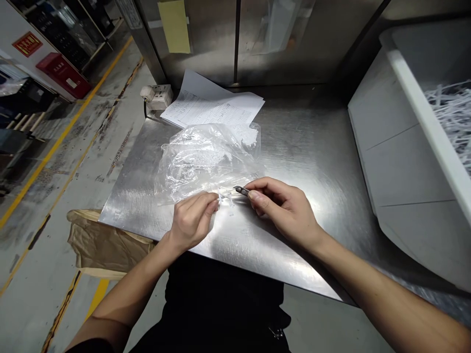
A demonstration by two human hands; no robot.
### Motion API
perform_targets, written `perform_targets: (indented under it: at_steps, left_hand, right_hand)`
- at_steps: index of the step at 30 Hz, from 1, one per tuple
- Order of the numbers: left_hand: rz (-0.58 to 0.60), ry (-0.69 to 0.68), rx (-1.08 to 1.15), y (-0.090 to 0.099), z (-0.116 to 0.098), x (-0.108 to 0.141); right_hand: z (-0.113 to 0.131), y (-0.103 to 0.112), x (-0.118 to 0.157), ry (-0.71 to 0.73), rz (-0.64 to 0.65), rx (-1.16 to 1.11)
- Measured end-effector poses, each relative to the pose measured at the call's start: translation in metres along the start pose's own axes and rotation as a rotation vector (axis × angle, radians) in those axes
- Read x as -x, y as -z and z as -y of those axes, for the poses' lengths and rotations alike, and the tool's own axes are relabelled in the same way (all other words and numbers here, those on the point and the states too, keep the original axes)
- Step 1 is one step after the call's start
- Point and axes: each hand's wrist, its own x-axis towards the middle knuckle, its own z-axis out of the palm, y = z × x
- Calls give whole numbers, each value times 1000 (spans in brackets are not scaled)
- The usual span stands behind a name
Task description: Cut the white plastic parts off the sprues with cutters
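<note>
My left hand (193, 219) is closed in a pinch on a small whitish plastic piece (220, 196), whose exact kind I cannot make out. In my right hand (285, 208) is a small metal nail clipper (242, 190), gripped between thumb and fingers with its jaw end toward the left hand. The two hands are apart, close above the metal tabletop. A tiny clear bit (231, 214) lies between them on the surface. Just beyond the hands spreads a clear plastic bag (195, 169) with many small white pieces in it.
Printed sheets (217, 105) lie behind the bag, beside a white power socket (160, 97). On the right a large light bin (401, 147) holds thin white strips (451, 115). A brown bag-like lining (106, 242) sits below the table's left edge (125, 234). A metal panel (213, 39) stands behind.
</note>
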Motion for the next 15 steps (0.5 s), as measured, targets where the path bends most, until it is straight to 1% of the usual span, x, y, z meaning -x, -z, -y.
perform_targets:
  at_steps: [3, 7, 15]
  left_hand:
    - [-26, 37, 15, 1, 1, 0]
    - [-46, 36, 12, -1, 3, 2]
    - [-35, 54, -5, 0, 3, 3]
  right_hand:
    - [-1, 0, 1, 17, 45, 12]
    - [1, -2, 3, 36, 97, 64]
    - [2, -1, 4, 104, 77, 169]
